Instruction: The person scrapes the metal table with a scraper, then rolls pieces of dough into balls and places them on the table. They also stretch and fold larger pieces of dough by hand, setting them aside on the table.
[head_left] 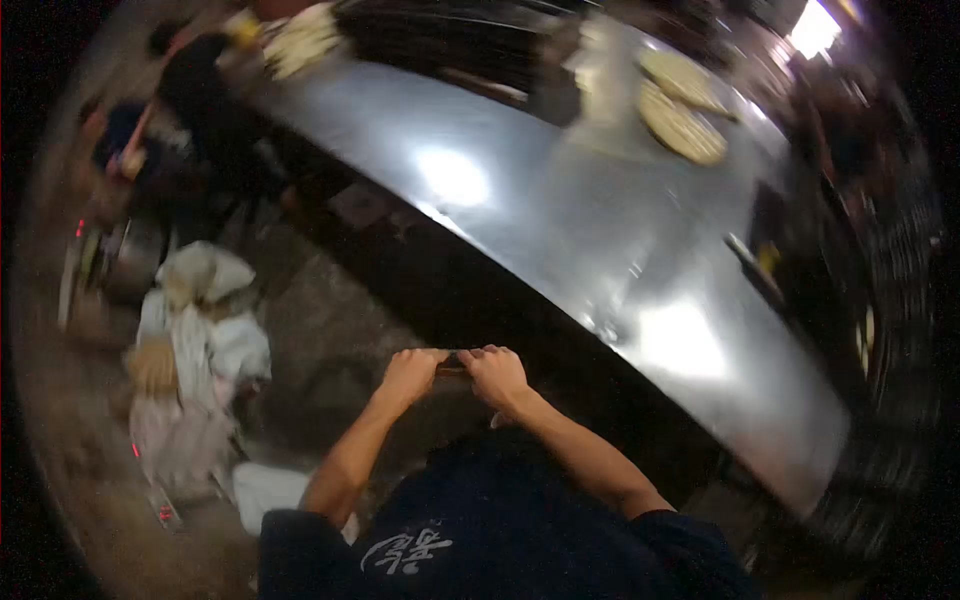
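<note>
The long, shiny grey metal table [560, 235] runs diagonally from upper left to lower right. Left of it lies a heap of white and pinkish, soft, crumpled bag-like things [235, 345]; their number and contents cannot be told. At least one person in dark clothing [205, 95] is beyond that heap, near the table's upper-left end, where pale, blurred pieces [300, 40] are piled, too smeared to count. Two pale-yellow, flat oval pieces [682, 122] lie together toward the table's upper right. Below the table's near edge, the left hand [408, 376] and right hand [496, 376], fingers curled closed, grip one small brownish thing [452, 369] between them.
</note>
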